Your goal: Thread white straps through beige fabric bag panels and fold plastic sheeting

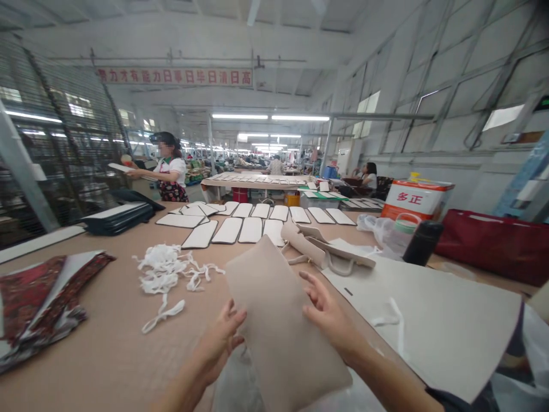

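Note:
I hold a beige rounded panel [274, 320] up over the near edge of the table [115, 355]. My left hand [221, 340] grips its left edge, fingers curled onto the face. My right hand [328, 315] holds its right edge, thumb and fingers pressed on the face. A heap of white strips [165, 269] lies left of the panel. Beige bag pieces with handles [319, 246] lie just beyond it.
Rows of white-faced panels [251, 226] cover the far table. A patterned red cloth stack [38, 303] sits at the left, dark folders [118, 217] behind. At the right lie a large grey sheet [441, 320], a black bottle [422, 243] and a red-white tin [414, 200]. A person in an apron [171, 174] stands far left.

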Tool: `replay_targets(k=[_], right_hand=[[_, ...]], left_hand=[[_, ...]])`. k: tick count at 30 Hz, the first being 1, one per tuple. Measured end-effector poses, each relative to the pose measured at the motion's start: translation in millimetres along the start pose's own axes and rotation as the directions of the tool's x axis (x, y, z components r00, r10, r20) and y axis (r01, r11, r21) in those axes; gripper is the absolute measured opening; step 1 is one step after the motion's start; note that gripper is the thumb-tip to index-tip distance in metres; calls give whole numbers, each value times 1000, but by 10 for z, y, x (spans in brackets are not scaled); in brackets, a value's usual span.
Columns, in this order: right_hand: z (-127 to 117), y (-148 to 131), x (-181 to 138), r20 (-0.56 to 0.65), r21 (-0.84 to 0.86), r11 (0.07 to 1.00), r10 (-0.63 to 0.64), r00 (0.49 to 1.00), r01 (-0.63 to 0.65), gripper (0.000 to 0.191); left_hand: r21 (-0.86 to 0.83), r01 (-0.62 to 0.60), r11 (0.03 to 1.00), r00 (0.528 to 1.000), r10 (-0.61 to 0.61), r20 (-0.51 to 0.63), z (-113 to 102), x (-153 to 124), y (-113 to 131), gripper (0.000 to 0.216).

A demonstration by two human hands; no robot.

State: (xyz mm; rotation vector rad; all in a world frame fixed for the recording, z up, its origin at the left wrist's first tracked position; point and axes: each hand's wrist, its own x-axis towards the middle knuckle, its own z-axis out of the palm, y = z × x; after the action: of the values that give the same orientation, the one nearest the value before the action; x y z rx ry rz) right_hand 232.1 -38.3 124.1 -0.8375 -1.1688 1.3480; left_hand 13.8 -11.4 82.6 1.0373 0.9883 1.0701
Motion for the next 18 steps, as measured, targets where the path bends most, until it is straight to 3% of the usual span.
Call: replay_targets(k=[2, 5, 9, 15, 18], right_hand=[[60, -23, -72, 34, 41, 999, 23, 999, -25, 57], [96, -30, -111, -9, 116, 991, 62, 998, -61, 34], [117, -80, -134, -91, 122, 989, 97, 991, -85, 25], [129, -231, -208, -110, -87, 996, 2, 994, -11, 19], [105, -281, -224, -77, 11, 998, 69, 995, -69, 17]], left_hand=[[-186, 42, 982, 998, -35, 44, 93, -45, 56, 60], [-314, 33, 949, 999, -28, 20, 172, -120, 90, 52], [-348, 23, 937, 1000, -18, 17, 189, -185, 124, 43], [-335, 24, 942, 999, -31, -15, 214, -180, 147, 36], [-312, -2, 950, 1000, -3, -16, 236, -143, 133, 34]])
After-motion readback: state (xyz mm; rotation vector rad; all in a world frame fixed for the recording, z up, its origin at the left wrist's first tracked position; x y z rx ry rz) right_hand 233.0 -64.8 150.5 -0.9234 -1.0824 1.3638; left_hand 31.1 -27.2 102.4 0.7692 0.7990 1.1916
